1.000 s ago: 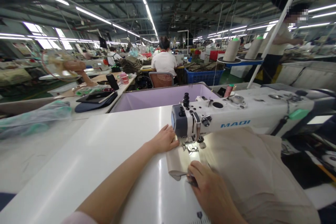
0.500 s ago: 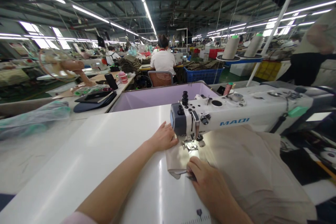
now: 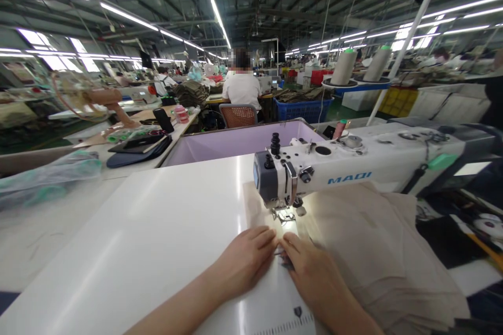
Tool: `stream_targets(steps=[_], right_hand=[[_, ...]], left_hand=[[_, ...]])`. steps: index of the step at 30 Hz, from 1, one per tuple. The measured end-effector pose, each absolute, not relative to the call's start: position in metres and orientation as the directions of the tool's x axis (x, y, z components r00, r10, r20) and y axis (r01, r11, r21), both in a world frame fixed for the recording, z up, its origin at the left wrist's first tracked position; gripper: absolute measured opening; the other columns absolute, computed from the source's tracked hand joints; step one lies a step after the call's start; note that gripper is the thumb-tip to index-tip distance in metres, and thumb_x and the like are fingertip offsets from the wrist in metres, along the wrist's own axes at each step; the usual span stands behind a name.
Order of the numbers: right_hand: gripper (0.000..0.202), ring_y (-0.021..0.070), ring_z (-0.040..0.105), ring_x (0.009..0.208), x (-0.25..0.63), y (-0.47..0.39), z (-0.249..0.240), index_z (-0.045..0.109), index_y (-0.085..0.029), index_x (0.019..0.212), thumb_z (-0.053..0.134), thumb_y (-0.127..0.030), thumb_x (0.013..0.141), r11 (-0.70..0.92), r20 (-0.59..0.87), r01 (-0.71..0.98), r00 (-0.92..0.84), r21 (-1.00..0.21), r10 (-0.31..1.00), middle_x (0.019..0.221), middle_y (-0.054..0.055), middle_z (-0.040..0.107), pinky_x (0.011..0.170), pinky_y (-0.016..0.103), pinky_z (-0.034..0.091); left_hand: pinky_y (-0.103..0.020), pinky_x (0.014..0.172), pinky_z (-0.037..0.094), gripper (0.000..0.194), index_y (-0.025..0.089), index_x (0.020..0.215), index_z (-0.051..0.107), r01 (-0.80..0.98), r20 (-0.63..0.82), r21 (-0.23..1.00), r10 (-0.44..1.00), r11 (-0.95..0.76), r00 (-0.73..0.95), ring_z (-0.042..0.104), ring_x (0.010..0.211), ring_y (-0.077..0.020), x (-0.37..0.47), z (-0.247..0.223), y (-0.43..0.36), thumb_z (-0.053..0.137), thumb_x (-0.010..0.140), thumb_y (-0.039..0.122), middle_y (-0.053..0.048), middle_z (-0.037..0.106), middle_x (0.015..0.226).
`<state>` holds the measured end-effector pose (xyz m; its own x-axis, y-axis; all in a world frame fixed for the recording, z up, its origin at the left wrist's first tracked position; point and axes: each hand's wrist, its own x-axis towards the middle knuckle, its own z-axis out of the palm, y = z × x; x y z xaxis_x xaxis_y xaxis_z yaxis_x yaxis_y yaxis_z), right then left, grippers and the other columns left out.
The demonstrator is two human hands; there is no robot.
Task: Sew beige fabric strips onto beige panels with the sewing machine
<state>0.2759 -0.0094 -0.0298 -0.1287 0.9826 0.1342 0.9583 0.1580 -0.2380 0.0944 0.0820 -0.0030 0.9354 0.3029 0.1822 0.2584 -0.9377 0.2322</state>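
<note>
Both hands sit flat on the work in the head view, the only view I have. Left hand (image 3: 245, 261) lies palm down with its fingers spread, pressing the near edge of the beige fabric (image 3: 365, 251) onto the white table (image 3: 157, 230); it grips nothing. Right hand (image 3: 314, 275) lies beside it, fingertips nearly touching the left ones, and seems to pinch a small fold or a dark tool at the cloth edge; I cannot tell which.

That edge lies just in front of the presser foot (image 3: 286, 215), under the head of the sewing machine (image 3: 353, 165). Most of the cloth spreads to the right, beneath the machine arm and over the table's far side.

As I judge it, the piece is at the needle and being lined up, so placing is done. I see no finished seam on the near edge, though the lamp glare hides detail there, so the stitching looks mostly left to do.

Behind, a seated person (image 3: 241, 89) faces away, and 2 thread cones (image 3: 359, 65) stand on a rack.
</note>
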Motion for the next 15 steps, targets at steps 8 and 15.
stream_targets(steps=[8, 15], right_hand=[[0.036, 0.0237, 0.069, 0.1, 0.274, 0.013, -0.011, 0.067, -0.021, 0.118, 0.057, -0.003, 0.089, 0.074, 0.073, 0.973, -0.06, -0.22, 0.996, 0.118, 0.006, 0.07, 0.075, 0.03, 0.055], [0.032, 0.0212, 0.07, 0.095, 0.275, 0.017, -0.01, 0.067, -0.022, 0.11, 0.057, -0.001, 0.087, 0.058, 0.105, 0.968, -0.033, -0.246, 0.994, 0.119, 0.004, 0.069, 0.072, 0.029, 0.053]], left_hand=[[-0.043, 0.107, 0.05, 0.029, 0.021, 0.125, 0.059, 0.276, 0.165, 0.255, 0.323, -0.927, 0.932, 0.057, 0.125, -0.0271, 0.103, 0.002, 0.117, 0.044, 0.1, 0.021, -0.011, 0.063, 0.128], [-0.042, 0.106, 0.05, 0.028, 0.021, 0.123, 0.059, 0.281, 0.195, 0.265, 0.337, -0.922, 0.921, 0.059, 0.12, -0.0266, 0.104, -0.004, 0.13, 0.043, 0.1, 0.02, -0.01, 0.064, 0.126]])
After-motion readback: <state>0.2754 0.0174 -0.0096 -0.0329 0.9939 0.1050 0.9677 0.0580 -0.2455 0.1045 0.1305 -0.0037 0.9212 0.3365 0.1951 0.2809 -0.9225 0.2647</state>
